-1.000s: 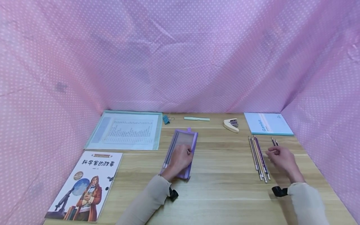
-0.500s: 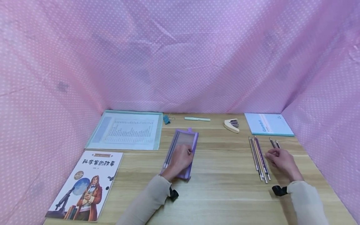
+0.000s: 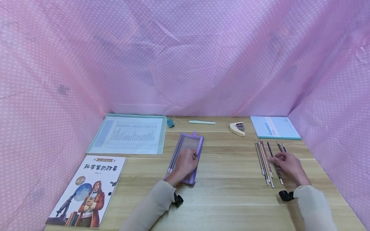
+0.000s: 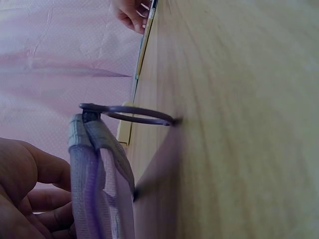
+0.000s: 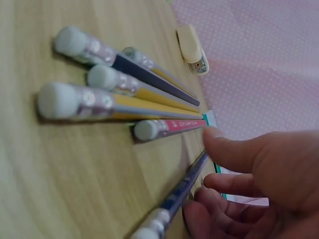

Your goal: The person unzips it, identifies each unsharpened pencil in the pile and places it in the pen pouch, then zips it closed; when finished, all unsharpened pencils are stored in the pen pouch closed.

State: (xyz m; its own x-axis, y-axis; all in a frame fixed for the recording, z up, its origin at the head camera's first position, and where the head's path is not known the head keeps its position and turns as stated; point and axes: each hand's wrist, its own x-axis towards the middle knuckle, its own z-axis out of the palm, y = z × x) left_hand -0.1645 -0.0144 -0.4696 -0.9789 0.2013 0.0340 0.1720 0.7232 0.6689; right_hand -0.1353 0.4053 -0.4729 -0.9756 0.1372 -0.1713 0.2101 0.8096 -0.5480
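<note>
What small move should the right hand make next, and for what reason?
Probably slide the dark pencil rightward, towards the two pencils. In the head view, the right hand covers its middle; it lies apart from the bundle, between that and those two.

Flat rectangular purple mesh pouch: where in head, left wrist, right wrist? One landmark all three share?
Head: purple mesh pouch, lower middle, partly covered by the left hand.
Left wrist: purple mesh pouch at lower left.
Right wrist: not in it.
Shared landmark: right hand, at right in head, top edge in left wrist, lower right in right wrist.
</note>
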